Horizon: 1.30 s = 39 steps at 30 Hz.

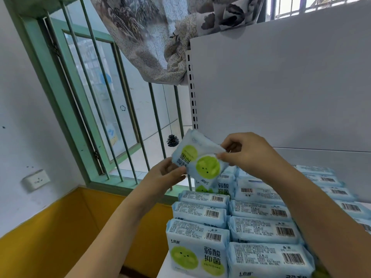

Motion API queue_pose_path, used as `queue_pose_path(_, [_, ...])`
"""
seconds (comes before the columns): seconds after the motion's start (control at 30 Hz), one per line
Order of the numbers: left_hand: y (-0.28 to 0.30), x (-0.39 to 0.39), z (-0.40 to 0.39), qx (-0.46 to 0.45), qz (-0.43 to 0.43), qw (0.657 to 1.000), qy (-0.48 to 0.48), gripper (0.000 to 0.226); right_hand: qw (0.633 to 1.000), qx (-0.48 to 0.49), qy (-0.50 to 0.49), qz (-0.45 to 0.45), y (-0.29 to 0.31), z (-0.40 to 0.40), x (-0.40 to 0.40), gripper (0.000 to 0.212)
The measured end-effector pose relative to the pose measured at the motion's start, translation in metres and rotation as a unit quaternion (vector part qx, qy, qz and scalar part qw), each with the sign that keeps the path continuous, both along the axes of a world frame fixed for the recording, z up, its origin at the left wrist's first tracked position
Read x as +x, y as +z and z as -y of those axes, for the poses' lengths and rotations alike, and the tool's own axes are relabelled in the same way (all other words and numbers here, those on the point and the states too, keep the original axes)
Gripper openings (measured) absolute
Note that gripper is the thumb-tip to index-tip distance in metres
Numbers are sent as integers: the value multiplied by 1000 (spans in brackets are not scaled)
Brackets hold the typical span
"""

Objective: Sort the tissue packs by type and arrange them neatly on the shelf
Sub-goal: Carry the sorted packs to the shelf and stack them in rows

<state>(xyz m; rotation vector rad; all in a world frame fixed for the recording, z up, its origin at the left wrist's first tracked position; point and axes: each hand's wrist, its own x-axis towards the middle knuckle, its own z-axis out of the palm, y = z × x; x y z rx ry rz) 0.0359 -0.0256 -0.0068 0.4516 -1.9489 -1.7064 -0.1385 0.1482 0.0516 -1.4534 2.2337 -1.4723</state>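
The right hand point(249, 151) pinched the upper right edge of a held tissue pack point(197, 157) while the left hand point(166, 176) gripped its lower left corner. The pack hung tilted, above the rear of the stocked rows point(241, 217) on the shelf point(331, 157), directly below both hands.

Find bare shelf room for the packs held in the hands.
Free: the shelf strip between the back panel and the rear packs. Crowded: the rows from there to the front edge. Both hands hold packs.
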Motion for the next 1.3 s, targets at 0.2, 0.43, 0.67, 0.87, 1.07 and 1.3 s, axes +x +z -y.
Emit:
queue_pose_path(0.2, [27,-19,-21,96,-100,990,-7,40,982,-53,55,173,1,0,7,6])
queue_pose_path(0.43, [51,-3,3,-177,-13,984,27,39,999,-20,7,40,9,-5,6,35])
queue_pose_path(0.67, [56,-5,16,-376,125,917,-48,30,990,117,74,-24,11,-8,10,34])
queue_pose_path(0.87, [20,-21,11,-383,131,912,-59,35,978,194,63,-51,3,-12,6,30])
queue_pose_path(1.07, [-3,-19,14,-317,109,941,-53,19,943,296,52,-139,-16,-4,-1,14])
queue_pose_path(1.3, [-10,-27,27,-287,78,953,-52,14,940,303,38,-153,-10,-10,-5,17])
